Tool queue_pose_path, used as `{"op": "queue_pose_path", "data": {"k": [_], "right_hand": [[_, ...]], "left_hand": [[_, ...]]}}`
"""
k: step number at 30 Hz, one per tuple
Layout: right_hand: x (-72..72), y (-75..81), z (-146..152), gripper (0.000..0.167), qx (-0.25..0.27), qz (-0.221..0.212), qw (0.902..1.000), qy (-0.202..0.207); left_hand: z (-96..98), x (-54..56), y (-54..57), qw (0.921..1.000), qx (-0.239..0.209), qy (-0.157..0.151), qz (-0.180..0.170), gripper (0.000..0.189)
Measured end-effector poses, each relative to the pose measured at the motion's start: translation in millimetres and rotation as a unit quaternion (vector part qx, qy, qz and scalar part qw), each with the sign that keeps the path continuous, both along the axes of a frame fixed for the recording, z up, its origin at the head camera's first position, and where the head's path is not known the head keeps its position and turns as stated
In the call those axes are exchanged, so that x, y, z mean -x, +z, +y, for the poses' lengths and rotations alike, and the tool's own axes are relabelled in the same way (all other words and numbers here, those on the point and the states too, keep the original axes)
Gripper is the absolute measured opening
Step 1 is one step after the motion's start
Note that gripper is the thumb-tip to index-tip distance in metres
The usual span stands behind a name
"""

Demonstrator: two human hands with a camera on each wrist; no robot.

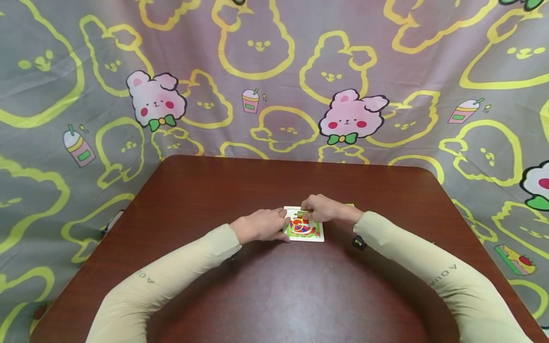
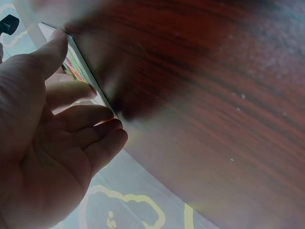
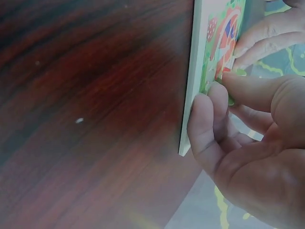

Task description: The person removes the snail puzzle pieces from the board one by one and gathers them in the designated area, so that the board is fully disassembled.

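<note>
A small white-bordered puzzle board (image 1: 310, 238) with a red, blue and green picture lies flat on the brown table (image 1: 223, 186). My left hand (image 1: 262, 225) rests at the board's left edge, thumb near the front corner and other fingers farther back. In the left wrist view those fingers (image 2: 102, 143) lie along the board's edge (image 2: 88, 71), only lightly bent. My right hand (image 1: 328, 208) is over the board's back right part. Its thumb and fingers pinch a small green puzzle piece (image 3: 231, 101) close over the picture; most of the piece is hidden by the fingertips.
Behind the right wrist, a yellow-green thing (image 1: 350, 205) shows partly on the table. A small black device (image 1: 358, 243) sits under that wrist. A patterned cloth (image 1: 274, 85) with rabbit drawings hangs around the table's back and sides.
</note>
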State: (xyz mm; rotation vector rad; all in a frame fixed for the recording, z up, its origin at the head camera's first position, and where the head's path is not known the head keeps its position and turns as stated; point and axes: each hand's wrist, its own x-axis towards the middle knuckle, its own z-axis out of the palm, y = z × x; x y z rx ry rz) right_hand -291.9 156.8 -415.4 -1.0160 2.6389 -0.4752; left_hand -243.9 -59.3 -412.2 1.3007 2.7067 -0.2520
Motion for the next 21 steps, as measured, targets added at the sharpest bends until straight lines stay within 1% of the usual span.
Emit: {"op": "queue_pose_path", "data": {"k": [6,11,14,16,19,21], "right_hand": [[2.3,1.9,0,0.009,0.025,0.018,0.9991,0.028],[3.2,4.1,4,0.009,0.0,0.009,0.9994,0.033],[2.3,6.4,7,0.009,-0.011,-0.001,0.9995,0.029],[1.2,7.8,9,0.007,-0.008,-0.014,0.9996,0.022],[-0.6,10.6,14,0.004,0.006,-0.045,0.9989,-0.004],[-1.3,12.8,18,0.005,0.018,-0.06,0.9977,-0.024]], "left_hand": [[-1.8,0.6,0.3,0.9999,0.003,0.009,0.005,0.058],[-0.3,0.6,0.6,0.9998,0.008,0.013,-0.013,0.061],[1.6,0.8,0.5,0.9997,0.007,0.016,-0.018,0.064],[1.7,0.5,0.3,0.9996,0.006,0.019,-0.02,0.064],[1.8,0.6,0.3,0.9996,0.007,0.019,-0.022,0.064],[1.8,0.9,1.0,0.9995,0.006,0.019,-0.024,0.064]]}}
